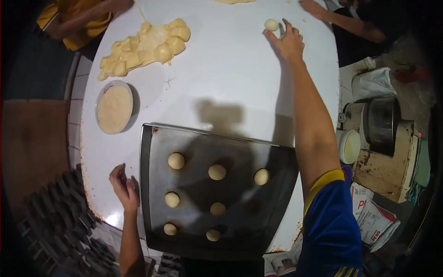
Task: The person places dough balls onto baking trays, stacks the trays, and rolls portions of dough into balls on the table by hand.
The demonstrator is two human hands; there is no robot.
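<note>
My right hand [289, 45] reaches to the far right of the white table, thumb and fingers spread. A pale dough ball [271, 25] lies just beyond the thumb and forefinger, not gripped by them. Closer in, my left hand [124, 188] is held beside the left edge of a dark baking tray [194, 138], empty, its fingers loosely bent and apart. Several round dough balls [217, 172] sit spaced out in rows on the tray, with a bare patch at its lower right.
A bowl of pale crumbly or powdery stuff [114, 110] stands left of the tray. Behind it lie many joined dough lumps [147, 48]. Two other people are at the far corners, one in a yellow garment [69, 27]. A pot [382, 122] and sacks [371, 217] are at the right.
</note>
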